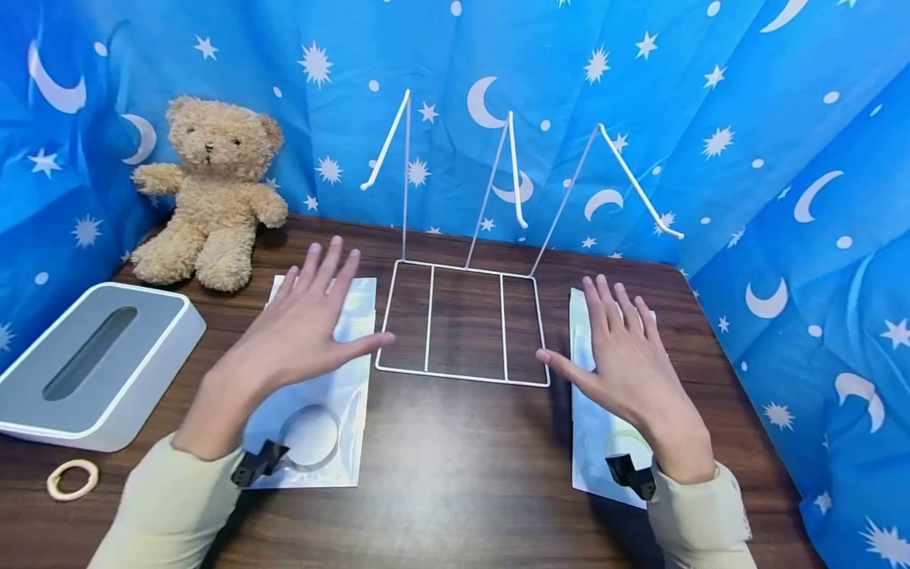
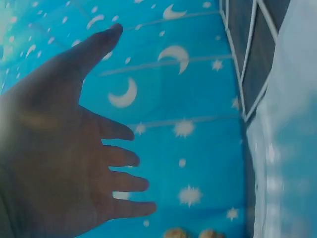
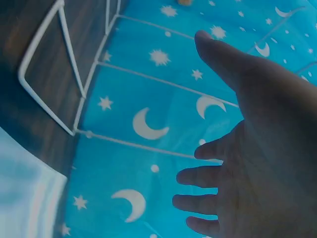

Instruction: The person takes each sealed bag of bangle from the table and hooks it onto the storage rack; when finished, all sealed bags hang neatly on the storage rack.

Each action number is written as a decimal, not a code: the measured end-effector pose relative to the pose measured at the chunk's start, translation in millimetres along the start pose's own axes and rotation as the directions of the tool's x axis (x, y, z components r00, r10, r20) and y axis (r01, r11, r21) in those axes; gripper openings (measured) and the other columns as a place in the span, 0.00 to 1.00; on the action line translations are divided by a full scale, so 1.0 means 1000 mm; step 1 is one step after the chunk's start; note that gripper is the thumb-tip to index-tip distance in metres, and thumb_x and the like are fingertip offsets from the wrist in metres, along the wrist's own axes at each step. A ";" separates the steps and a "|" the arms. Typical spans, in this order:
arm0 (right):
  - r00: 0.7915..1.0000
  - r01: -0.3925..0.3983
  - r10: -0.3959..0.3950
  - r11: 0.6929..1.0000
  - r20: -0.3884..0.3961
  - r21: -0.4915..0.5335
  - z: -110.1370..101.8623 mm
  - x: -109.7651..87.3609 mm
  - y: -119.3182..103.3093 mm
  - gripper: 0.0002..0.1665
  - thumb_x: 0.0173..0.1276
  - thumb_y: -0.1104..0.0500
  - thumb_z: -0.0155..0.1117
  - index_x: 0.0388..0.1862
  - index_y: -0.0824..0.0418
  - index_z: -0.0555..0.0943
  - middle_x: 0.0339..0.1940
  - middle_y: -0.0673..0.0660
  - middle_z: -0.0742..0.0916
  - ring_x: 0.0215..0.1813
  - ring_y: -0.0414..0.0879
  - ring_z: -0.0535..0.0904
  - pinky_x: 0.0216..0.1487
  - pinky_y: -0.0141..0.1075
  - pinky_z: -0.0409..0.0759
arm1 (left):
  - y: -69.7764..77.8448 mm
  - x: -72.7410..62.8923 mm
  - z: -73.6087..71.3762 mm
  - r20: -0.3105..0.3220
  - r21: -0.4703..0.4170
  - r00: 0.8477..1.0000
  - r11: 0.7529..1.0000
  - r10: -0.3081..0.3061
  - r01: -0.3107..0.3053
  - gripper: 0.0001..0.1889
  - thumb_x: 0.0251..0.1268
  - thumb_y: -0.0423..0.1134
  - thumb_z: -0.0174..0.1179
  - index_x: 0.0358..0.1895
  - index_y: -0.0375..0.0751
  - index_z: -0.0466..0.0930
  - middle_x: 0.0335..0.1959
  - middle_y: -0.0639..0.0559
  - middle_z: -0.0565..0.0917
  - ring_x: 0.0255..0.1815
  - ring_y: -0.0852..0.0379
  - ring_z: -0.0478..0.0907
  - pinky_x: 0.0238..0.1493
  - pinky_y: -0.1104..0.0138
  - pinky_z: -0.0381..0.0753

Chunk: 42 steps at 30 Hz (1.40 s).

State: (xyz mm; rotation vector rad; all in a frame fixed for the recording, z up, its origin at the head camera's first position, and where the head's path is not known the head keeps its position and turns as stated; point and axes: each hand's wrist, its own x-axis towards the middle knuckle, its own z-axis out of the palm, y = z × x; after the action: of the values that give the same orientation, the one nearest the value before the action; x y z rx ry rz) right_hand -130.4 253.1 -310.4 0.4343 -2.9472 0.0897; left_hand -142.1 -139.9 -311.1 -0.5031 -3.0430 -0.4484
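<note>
The left pouch (image 1: 347, 419) and right pouch (image 1: 587, 435) lie on the bench (image 1: 455, 458) under my left hand (image 1: 298, 336) and right hand (image 1: 633, 367), fingers straight and apart, thumbs spread inward; a wire rack (image 1: 467, 268) stands between the pouches, a bear (image 1: 216, 190), a box (image 1: 138, 356) and a ring (image 1: 53, 481) sit to the left, and a blue curtain (image 1: 441, 55) hangs behind

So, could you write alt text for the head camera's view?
A person's left hand and right hand, fingers outstretched, are above two silvery pouches on a dark wooden table. Between them stands a white wire rack; at left are a teddy bear, slotted box and ring, with a blue starry curtain behind.
</note>
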 end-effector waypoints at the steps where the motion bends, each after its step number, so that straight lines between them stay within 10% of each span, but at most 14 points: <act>1: 1.000 0.001 -0.001 1.000 0.018 0.004 0.003 0.000 -0.002 0.66 0.61 0.21 0.50 0.81 0.62 0.41 0.79 0.66 0.53 0.78 0.62 0.44 0.75 0.53 0.33 | -0.006 -0.004 -0.002 0.007 -0.019 1.000 1.000 -0.022 0.022 0.59 0.57 0.79 0.44 0.79 0.42 0.33 0.79 0.43 0.31 0.77 0.43 0.26 0.72 0.41 0.39; 5: 0.988 -0.001 -0.012 0.996 0.152 0.086 0.018 0.001 -0.009 0.67 0.62 0.22 0.51 0.80 0.64 0.40 0.79 0.67 0.51 0.78 0.64 0.43 0.74 0.57 0.39 | -0.033 -0.027 -0.002 0.116 -0.020 0.979 0.985 -0.170 0.173 0.58 0.62 0.73 0.50 0.78 0.30 0.39 0.75 0.27 0.49 0.73 0.28 0.48 0.65 0.35 0.55; 11: 0.947 -0.022 -0.049 0.976 0.316 0.218 0.049 0.006 -0.010 0.66 0.62 0.26 0.57 0.80 0.66 0.41 0.78 0.70 0.50 0.78 0.65 0.43 0.73 0.59 0.41 | -0.059 -0.056 0.020 0.250 0.051 0.898 0.931 -0.362 0.361 0.60 0.53 0.70 0.64 0.68 0.16 0.52 0.57 0.14 0.63 0.56 0.21 0.64 0.48 0.34 0.70; 18: 0.963 -0.005 -0.069 0.961 0.260 0.276 0.081 0.002 -0.004 0.66 0.65 0.27 0.56 0.79 0.68 0.39 0.78 0.70 0.51 0.77 0.65 0.45 0.73 0.59 0.45 | -0.059 -0.059 0.034 0.199 -0.093 0.910 0.918 -0.363 0.386 0.45 0.52 0.54 0.74 0.63 0.27 0.61 0.48 0.23 0.67 0.45 0.32 0.70 0.37 0.45 0.74; 25: 0.970 0.014 -0.089 0.950 0.227 0.312 0.090 0.000 0.001 0.63 0.67 0.27 0.52 0.79 0.69 0.40 0.78 0.69 0.51 0.78 0.63 0.45 0.73 0.57 0.47 | -0.065 -0.064 0.034 -0.070 -0.216 0.975 0.958 -0.209 0.189 0.23 0.52 0.33 0.74 0.50 0.41 0.74 0.44 0.36 0.65 0.33 0.45 0.70 0.28 0.57 0.69; 30: 0.971 -0.003 -0.070 0.954 0.230 0.300 0.091 0.000 0.007 0.63 0.66 0.26 0.51 0.79 0.70 0.43 0.78 0.69 0.52 0.78 0.63 0.44 0.73 0.57 0.46 | -0.063 -0.060 0.025 -0.273 -0.281 0.962 0.954 0.027 -0.106 0.26 0.54 0.23 0.70 0.56 0.49 0.81 0.52 0.46 0.77 0.49 0.44 0.76 0.43 0.53 0.75; 35: 0.970 -0.014 -0.058 0.957 0.236 0.291 0.094 0.001 0.009 0.65 0.65 0.25 0.52 0.78 0.70 0.43 0.78 0.69 0.50 0.78 0.63 0.43 0.73 0.57 0.46 | -0.047 -0.060 0.007 -0.412 -0.350 0.895 0.878 0.170 -0.327 0.33 0.55 0.20 0.67 0.64 0.50 0.78 0.61 0.55 0.79 0.62 0.54 0.74 0.49 0.69 0.75; 39: 0.971 -0.006 -0.063 0.957 0.229 0.291 0.094 0.002 0.010 0.64 0.66 0.27 0.53 0.78 0.71 0.43 0.78 0.70 0.50 0.78 0.63 0.42 0.73 0.57 0.46 | -0.022 -0.063 -0.015 -0.615 -0.389 0.762 0.762 0.204 -0.518 0.26 0.54 0.13 0.61 0.58 0.33 0.81 0.56 0.44 0.82 0.47 0.62 0.80 0.38 0.77 0.72; 42: 0.973 0.004 -0.071 0.956 0.220 0.292 0.094 0.003 0.009 0.63 0.66 0.28 0.54 0.78 0.71 0.45 0.78 0.70 0.51 0.78 0.63 0.43 0.73 0.58 0.46 | -0.012 -0.063 -0.028 -0.720 -0.471 0.679 0.619 0.142 -0.628 0.20 0.54 0.11 0.56 0.52 0.21 0.80 0.53 0.34 0.82 0.42 0.59 0.80 0.35 0.77 0.73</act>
State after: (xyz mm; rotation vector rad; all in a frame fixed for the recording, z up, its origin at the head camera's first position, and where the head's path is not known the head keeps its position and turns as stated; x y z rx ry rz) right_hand -150.2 253.3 -402.6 0.5751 -3.1592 0.5067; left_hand -87.2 -178.6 -292.5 -0.8401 -1.9171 -1.4114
